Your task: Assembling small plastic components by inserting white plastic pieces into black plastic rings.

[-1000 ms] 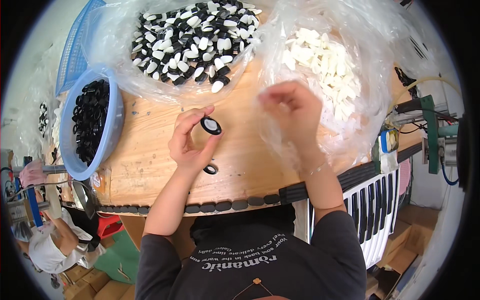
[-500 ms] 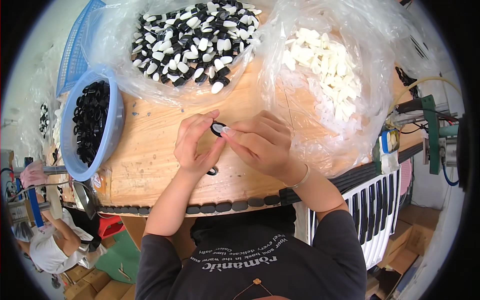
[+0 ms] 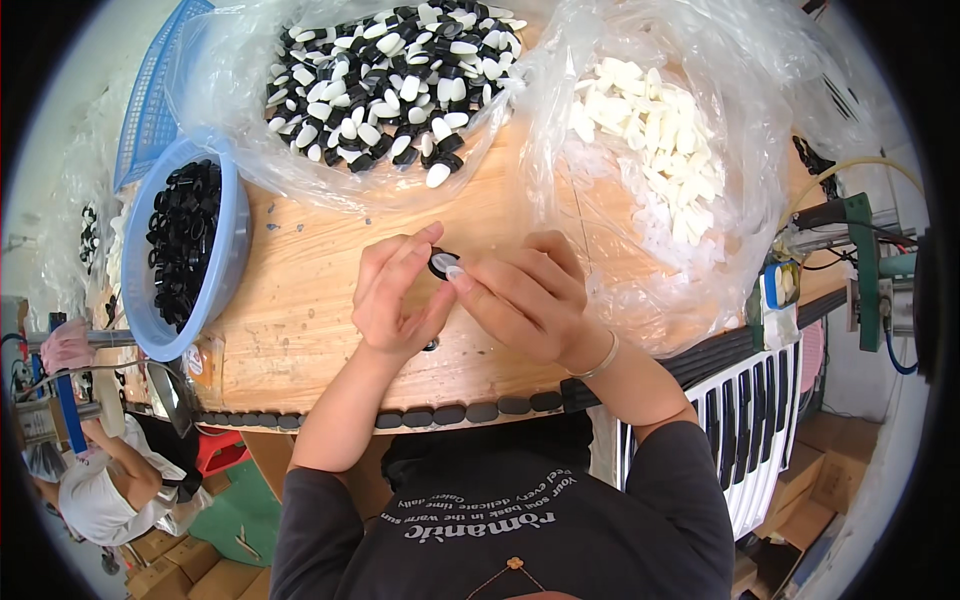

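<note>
Over the middle of the table my left hand pinches a small black oval ring between thumb and fingertips. Facing it, my right hand is closed on a small translucent white oval piece, which touches the ring's opening. I cannot tell how far the piece sits inside the ring. Another small dark part lies on the wood beside my left wrist, mostly hidden by the hand.
A blue basin of black rings stands at the left. At the back, a clear plastic sheet bears a heap of black-and-white parts; another at right holds cream pieces. Clamp-like machines flank the table; another person sits at lower left.
Both hands have shifted slightly to the right and down with the ring and the white piece. My left hand now covers more of the part on the table.
</note>
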A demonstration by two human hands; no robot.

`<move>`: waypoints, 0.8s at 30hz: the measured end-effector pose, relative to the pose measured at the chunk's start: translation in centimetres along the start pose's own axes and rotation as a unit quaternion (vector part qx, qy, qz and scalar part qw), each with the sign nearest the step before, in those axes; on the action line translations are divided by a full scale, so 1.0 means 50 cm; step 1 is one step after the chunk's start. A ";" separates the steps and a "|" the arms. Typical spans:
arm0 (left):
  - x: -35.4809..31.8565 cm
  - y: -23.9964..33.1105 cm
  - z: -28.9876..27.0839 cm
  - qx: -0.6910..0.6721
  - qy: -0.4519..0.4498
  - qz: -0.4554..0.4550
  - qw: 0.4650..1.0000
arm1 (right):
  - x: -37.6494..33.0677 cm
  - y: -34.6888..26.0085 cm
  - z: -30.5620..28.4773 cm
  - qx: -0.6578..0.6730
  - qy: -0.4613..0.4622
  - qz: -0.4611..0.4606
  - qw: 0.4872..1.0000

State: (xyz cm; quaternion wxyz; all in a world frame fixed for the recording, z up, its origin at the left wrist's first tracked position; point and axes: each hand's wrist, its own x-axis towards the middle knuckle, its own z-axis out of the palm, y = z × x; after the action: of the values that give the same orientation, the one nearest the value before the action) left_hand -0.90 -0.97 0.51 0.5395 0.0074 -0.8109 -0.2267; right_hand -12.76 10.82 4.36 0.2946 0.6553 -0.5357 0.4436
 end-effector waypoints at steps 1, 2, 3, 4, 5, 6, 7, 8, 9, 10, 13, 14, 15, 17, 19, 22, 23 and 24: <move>0.000 0.001 0.000 -0.004 0.001 0.000 1.000 | 0.001 0.000 -0.001 0.000 0.001 -0.005 1.000; 0.000 0.000 -0.001 -0.004 0.001 0.000 1.000 | 0.002 0.000 -0.001 -0.001 0.003 -0.011 1.000; -0.001 -0.002 0.000 -0.001 0.003 0.005 1.000 | -0.001 0.002 0.000 -0.001 0.002 -0.010 1.000; -0.001 -0.004 0.000 0.002 0.005 0.011 1.000 | -0.005 0.006 0.004 0.021 0.001 0.003 1.000; -0.001 -0.004 -0.001 0.001 0.005 0.011 1.000 | -0.007 0.008 0.006 0.043 0.000 0.016 0.999; -0.001 -0.004 -0.003 0.009 0.006 0.011 1.000 | -0.007 0.007 0.007 0.044 0.001 0.016 0.999; -0.002 -0.004 -0.005 0.016 0.007 0.012 1.000 | -0.007 0.006 0.008 0.038 -0.011 0.016 0.999; -0.002 -0.005 -0.008 0.017 0.006 0.011 1.000 | -0.007 0.005 0.010 0.031 -0.022 0.016 0.999; -0.001 -0.005 -0.009 0.023 0.013 0.011 1.000 | -0.007 0.003 0.012 0.030 -0.022 0.017 0.999; 0.000 -0.005 -0.010 0.029 0.019 0.011 0.999 | -0.007 0.001 0.015 0.026 -0.015 0.020 0.999; -0.005 -0.012 -0.017 0.033 0.032 0.006 0.999 | 0.005 -0.005 0.014 0.049 -0.012 0.038 0.998; -0.003 -0.012 -0.018 0.033 0.032 0.005 0.999 | 0.010 -0.006 0.014 0.076 -0.017 0.054 0.996; 0.002 -0.011 -0.019 0.052 0.021 0.022 0.998 | 0.007 -0.003 0.018 0.076 -0.017 0.054 0.995; 0.008 -0.008 -0.019 0.070 0.010 0.039 0.997 | -0.004 0.006 0.028 0.111 -0.015 0.077 0.991; 0.010 -0.006 -0.021 0.087 0.007 0.033 0.996 | -0.008 0.005 0.028 0.129 -0.034 0.091 0.987; -0.003 -0.016 -0.015 0.066 0.047 0.005 0.997 | 0.001 -0.012 0.018 0.169 -0.074 0.136 0.973; -0.003 -0.017 -0.014 0.066 0.046 0.005 0.997 | 0.006 -0.017 0.015 0.192 -0.094 0.166 0.963; 0.000 -0.015 -0.014 0.069 0.045 0.009 0.997 | 0.009 -0.014 0.014 0.192 -0.093 0.167 0.962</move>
State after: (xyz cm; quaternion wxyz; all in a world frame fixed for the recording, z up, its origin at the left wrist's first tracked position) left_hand -0.46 -1.90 0.44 0.5755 0.0478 -0.7997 -0.1646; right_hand -11.90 10.20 4.53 0.0335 0.6393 -0.5672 0.5182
